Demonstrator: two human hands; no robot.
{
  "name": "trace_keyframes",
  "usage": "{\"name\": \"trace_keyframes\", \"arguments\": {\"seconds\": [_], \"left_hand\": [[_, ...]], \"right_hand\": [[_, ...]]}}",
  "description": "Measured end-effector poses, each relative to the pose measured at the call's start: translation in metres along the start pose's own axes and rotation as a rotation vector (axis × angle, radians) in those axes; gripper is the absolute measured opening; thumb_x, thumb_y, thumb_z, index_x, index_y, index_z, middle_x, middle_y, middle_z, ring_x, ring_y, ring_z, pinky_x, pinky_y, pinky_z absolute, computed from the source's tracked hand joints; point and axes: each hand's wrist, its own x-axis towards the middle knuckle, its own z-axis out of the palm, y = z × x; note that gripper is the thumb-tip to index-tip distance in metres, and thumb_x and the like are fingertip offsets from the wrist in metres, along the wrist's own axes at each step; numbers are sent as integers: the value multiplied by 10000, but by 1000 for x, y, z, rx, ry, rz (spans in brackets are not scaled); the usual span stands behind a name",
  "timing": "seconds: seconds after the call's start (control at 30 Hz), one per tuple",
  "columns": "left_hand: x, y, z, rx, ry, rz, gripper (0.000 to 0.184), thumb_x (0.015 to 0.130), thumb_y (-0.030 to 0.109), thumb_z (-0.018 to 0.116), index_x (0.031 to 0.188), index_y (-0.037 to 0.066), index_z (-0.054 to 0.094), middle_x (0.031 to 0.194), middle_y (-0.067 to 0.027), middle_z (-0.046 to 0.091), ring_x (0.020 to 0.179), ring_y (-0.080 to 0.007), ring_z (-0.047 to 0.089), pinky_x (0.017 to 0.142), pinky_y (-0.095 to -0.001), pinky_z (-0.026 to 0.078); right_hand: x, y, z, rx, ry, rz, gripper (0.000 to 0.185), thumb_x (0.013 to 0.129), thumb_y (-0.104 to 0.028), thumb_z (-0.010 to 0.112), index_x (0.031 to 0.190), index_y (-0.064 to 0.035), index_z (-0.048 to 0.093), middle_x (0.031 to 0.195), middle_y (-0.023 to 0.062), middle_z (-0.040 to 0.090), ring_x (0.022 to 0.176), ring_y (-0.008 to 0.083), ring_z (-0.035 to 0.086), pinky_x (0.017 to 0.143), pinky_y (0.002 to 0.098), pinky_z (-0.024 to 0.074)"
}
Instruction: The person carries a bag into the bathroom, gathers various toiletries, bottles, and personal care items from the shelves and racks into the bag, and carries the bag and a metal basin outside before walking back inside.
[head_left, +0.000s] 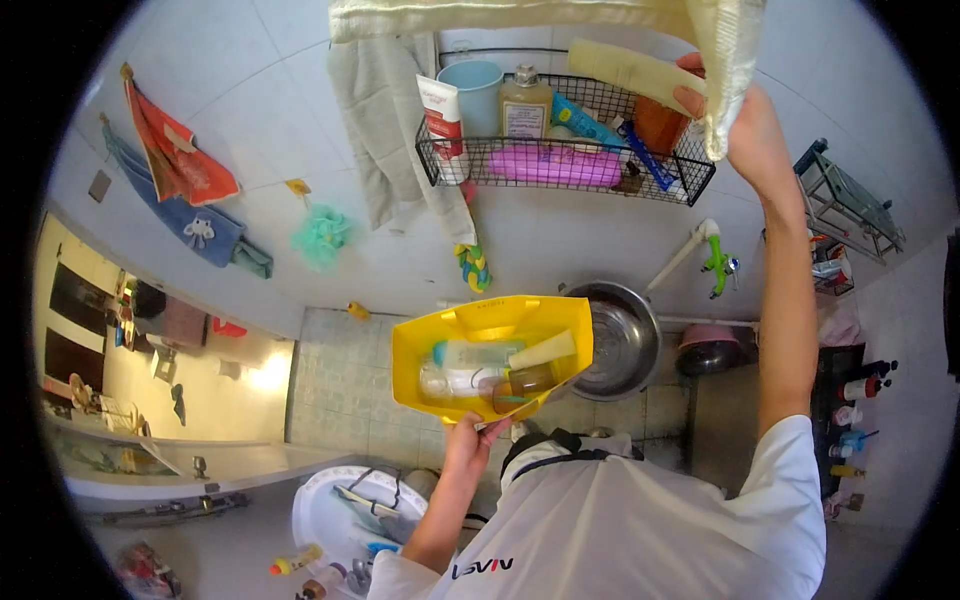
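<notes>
By the right hand [750, 130], partly covered by a cream cloth [738, 60], one end of a pale tube [630, 68] is gripped between thumb and fingers; the tube is held out to the hand's left, over the wire basket [703, 172]. Further left of that hand, a blue razor [648, 155], a pink packet [555, 166], an amber bottle [526, 108] and a light-blue cup [470, 88] are held in the basket. By the left hand [472, 445], the near edge of a yellow bin [500, 318] is grasped; bottles and a cream tube [543, 349] are contained in it. Beyond the bin, to that hand's right, a metal basin [612, 340] is seen.
</notes>
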Motion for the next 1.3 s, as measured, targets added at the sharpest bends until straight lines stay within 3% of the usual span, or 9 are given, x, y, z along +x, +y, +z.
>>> {"name": "trace_keyframes", "arguments": {"seconds": [0.17, 0.3, 0.37, 0.5, 0.7, 0.8, 0.9, 1.0, 1.3], "left_hand": [[2, -2, -2, -9, -14, 14, 535, 760, -39, 388, 1283, 38, 297, 1218, -193, 449, 987, -378, 561, 784, -459, 551], [-4, 1, 5, -9, 4, 7, 514, 770, -27, 387, 1274, 26, 304, 1210, -199, 453, 992, -387, 558, 793, -469, 547], [-4, 1, 6, -13, 18, 19, 510, 770, -23, 387, 1271, 24, 306, 1205, -204, 455, 982, -391, 563, 795, -474, 546], [1, 0, 1, 1, 32, -4, 482, 771, -19, 380, 1249, 13, 324, 1181, -220, 466, 934, -398, 583, 780, -462, 555], [6, -2, 1, 19, 18, 3, 460, 776, -25, 365, 1234, -19, 325, 1165, -227, 470, 929, -401, 585, 765, -451, 563], [7, -2, 0, 17, -1, -4, 470, 776, -30, 360, 1244, -19, 316, 1167, -229, 466, 934, -402, 581, 765, -458, 563], [4, -2, 4, 30, -2, -11, 476, 777, -33, 362, 1250, -13, 315, 1177, -226, 459, 947, -401, 575, 765, -462, 563], [6, -4, 4, 38, 3, -13, 479, 775, -36, 368, 1250, -6, 320, 1188, -215, 453, 967, -398, 566, 767, -463, 563], [8, -11, 6, 17, 15, -45, 477, 775, -35, 379, 1247, 12, 332, 1183, -196, 462, 988, -390, 557, 768, -458, 564]], "right_hand": [[12, 13, -8, -336, -109, -72, 336, 745, -149, 687, 1025, 0, 574, 896, 84, 612, 819, 149, 576, 736, 281, 460], [11, 5, -15, -396, -75, -49, 360, 739, -149, 693, 1046, -6, 570, 906, 91, 623, 829, 155, 585, 744, 288, 461], [8, 0, -20, -399, -71, -81, 452, 735, -180, 671, 1136, -29, 527, 947, 178, 635, 875, 307, 622, 782, 354, 466], [13, 1, -27, -455, -125, -181, 478, 731, -208, 693, 1138, -31, 516, 948, 175, 635, 866, 309, 628, 763, 352, 475], [18, 10, -20, -482, -60, -119, 436, 724, -194, 699, 1093, -23, 539, 925, 169, 643, 845, 316, 636, 736, 356, 486], [18, 15, -11, -291, 43, -170, 407, 728, -192, 677, 1077, -23, 554, 911, 196, 634, 836, 349, 624, 735, 373, 482], [23, 20, -8, -459, -167, -164, 340, 737, -199, 646, 1019, -19, 586, 854, 226, 611, 789, 402, 575, 709, 412, 465], [30, 20, -7, -505, -166, -337, 295, 741, -200, 645, 962, -11, 596, 851, 215, 610, 800, 396, 573, 711, 423, 458], [45, 19, 5, -496, -215, -413, 292, 702, -146, 663, 946, 0, 595, 885, 221, 608, 866, 392, 569, 777, 430, 462]]}}
